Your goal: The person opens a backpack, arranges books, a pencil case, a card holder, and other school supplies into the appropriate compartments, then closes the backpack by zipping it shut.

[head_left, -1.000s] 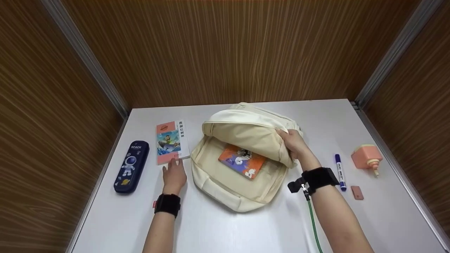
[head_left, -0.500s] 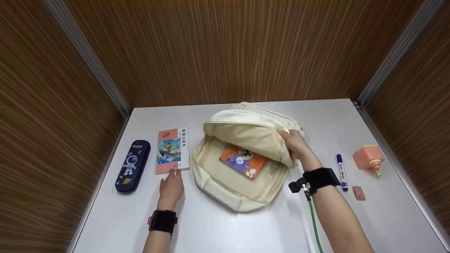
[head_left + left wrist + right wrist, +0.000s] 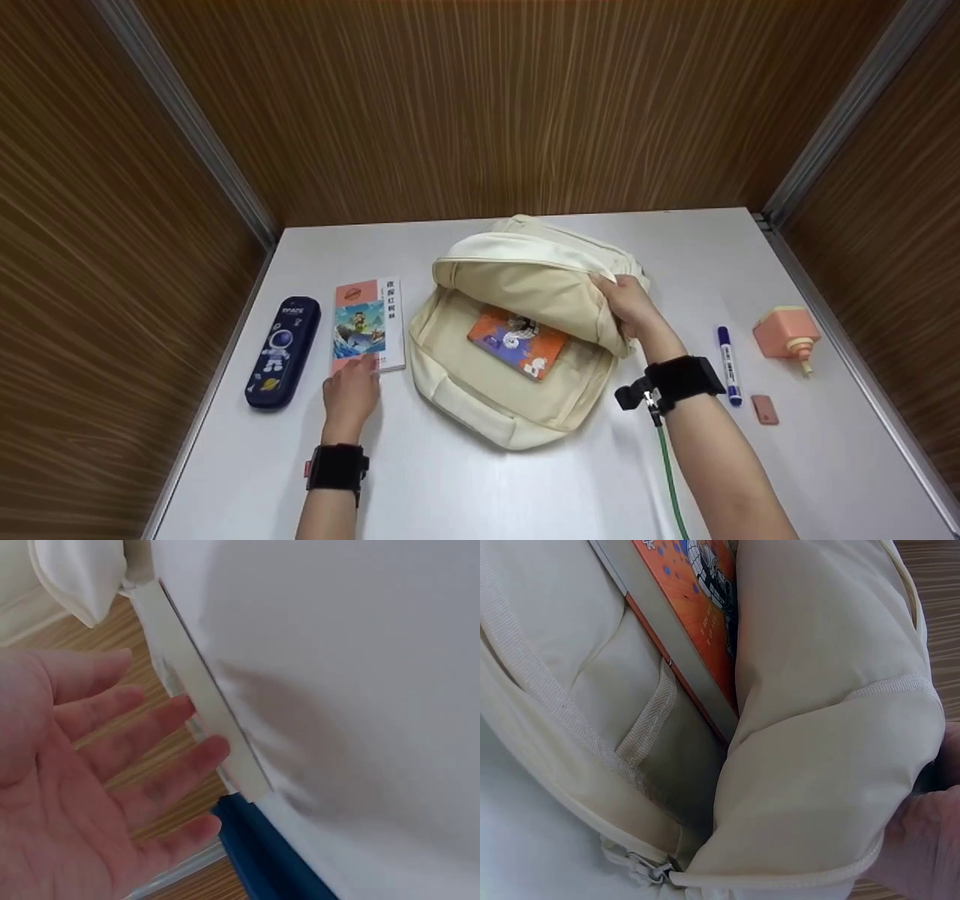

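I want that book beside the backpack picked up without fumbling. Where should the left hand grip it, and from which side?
The book lies flat on the table, so a grip from above finds no hold. Its near short edge lies at the left hand, whose fingertips rest there. Probably best: come from the near side, tip that edge up, then pinch it thumb above, fingers below.

White table [image 3: 465, 487], backpack [image 3: 517, 409], perhaps eraser [image 3: 764, 410]
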A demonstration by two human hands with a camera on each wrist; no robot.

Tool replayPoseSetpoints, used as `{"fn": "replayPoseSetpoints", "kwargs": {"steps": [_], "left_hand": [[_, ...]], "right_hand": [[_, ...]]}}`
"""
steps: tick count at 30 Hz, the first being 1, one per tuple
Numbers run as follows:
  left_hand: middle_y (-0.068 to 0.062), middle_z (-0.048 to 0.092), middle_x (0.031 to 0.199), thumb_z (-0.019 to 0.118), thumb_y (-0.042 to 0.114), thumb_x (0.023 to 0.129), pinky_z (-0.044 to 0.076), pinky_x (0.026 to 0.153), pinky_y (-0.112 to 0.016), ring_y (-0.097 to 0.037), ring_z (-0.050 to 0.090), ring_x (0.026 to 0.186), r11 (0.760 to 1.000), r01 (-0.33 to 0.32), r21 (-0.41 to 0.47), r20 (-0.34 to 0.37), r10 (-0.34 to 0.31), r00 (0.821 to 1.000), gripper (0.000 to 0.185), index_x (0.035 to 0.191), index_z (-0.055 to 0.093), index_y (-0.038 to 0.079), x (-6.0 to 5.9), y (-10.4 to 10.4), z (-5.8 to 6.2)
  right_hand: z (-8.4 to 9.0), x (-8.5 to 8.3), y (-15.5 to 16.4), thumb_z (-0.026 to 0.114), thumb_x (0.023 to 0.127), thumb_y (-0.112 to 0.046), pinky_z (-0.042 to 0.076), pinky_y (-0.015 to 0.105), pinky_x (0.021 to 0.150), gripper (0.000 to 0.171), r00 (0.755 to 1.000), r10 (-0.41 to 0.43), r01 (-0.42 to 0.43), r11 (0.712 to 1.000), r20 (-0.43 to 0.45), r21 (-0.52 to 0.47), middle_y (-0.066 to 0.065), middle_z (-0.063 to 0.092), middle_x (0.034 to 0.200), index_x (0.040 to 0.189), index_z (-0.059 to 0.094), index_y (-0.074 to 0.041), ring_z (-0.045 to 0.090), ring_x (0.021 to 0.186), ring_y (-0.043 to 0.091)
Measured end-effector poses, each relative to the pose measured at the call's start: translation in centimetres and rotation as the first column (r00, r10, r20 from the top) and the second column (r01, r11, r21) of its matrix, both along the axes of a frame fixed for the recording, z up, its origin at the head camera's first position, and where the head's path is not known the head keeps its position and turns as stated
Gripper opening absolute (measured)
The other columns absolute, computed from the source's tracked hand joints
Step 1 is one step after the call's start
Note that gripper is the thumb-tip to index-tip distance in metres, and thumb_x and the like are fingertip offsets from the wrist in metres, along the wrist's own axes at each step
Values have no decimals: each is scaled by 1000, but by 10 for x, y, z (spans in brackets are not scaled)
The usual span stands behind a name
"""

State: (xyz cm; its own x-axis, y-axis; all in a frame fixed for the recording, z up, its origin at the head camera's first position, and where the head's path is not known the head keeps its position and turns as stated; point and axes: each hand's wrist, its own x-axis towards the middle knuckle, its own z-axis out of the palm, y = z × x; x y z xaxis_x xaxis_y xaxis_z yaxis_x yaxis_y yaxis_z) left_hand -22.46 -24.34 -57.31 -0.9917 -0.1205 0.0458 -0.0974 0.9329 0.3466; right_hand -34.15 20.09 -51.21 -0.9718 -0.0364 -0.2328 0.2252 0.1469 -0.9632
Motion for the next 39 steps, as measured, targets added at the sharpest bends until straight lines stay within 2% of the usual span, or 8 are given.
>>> {"fn": "replayPoseSetpoints", "kwargs": {"steps": [4,7,10,13,21,28,35,39], "left_hand": [[-34,58,111,65,21,93,44,79,-64,-52,56,101,990,-132,41,11,131,991,43,125,59,-7,-8,-9,-3],[-39,52,116,62,29,95,41,85,-65,-55,49,109,973,-220,73,107,212,971,56,132,49,-12,-13,-16,-1],[-41,51,120,59,34,97,38,89,-65,-55,47,113,960,-264,87,211,241,947,67,139,40,-13,-17,-19,-1],[-39,53,122,59,37,97,38,89,-65,-55,49,112,958,-272,86,258,243,935,72,144,33,-11,-20,-19,-2],[-40,52,122,67,26,92,40,89,-63,-54,53,109,953,-297,56,224,278,934,78,147,27,-11,-28,-17,-1],[-43,46,119,71,20,88,42,87,-63,-57,53,106,932,-346,104,183,324,928,79,144,27,-15,-30,-15,1],[-36,48,107,78,23,80,42,85,-61,-53,54,101,934,-344,97,172,325,930,60,113,55,-22,-32,-19,4],[-34,49,108,82,27,76,40,87,-61,-51,53,102,929,-351,117,178,328,928,62,109,58,-19,-33,-22,5]], "right_hand": [[0,0,0,52,102,-30,51,24,59,30,1000,5,-5,1000,3,-4,-3,58,72,91,56,-2,59,63,7],[0,0,-1,52,102,-31,51,24,59,31,1000,7,-7,1000,8,-8,-3,58,72,92,56,-2,59,63,7],[0,0,-1,51,102,-31,51,24,60,31,1000,6,-6,1000,13,3,-3,57,73,93,56,-2,58,63,7],[0,0,-1,51,103,-32,51,24,60,32,1000,11,-11,1000,17,7,-3,58,74,93,56,-2,59,64,7],[0,0,-2,52,102,-32,51,24,59,33,1000,19,-19,1000,16,-4,-3,58,72,93,56,-1,59,62,7],[1,1,-1,52,102,-33,51,25,59,32,999,21,-21,1000,29,6,-4,57,71,89,56,-5,58,62,7],[0,0,0,52,102,-34,50,25,61,32,1000,19,-19,999,19,31,-4,57,72,88,57,-5,57,64,8],[0,-1,0,52,102,-35,51,25,62,33,1000,20,-21,999,14,37,-3,58,73,91,58,-4,59,65,8]]}}
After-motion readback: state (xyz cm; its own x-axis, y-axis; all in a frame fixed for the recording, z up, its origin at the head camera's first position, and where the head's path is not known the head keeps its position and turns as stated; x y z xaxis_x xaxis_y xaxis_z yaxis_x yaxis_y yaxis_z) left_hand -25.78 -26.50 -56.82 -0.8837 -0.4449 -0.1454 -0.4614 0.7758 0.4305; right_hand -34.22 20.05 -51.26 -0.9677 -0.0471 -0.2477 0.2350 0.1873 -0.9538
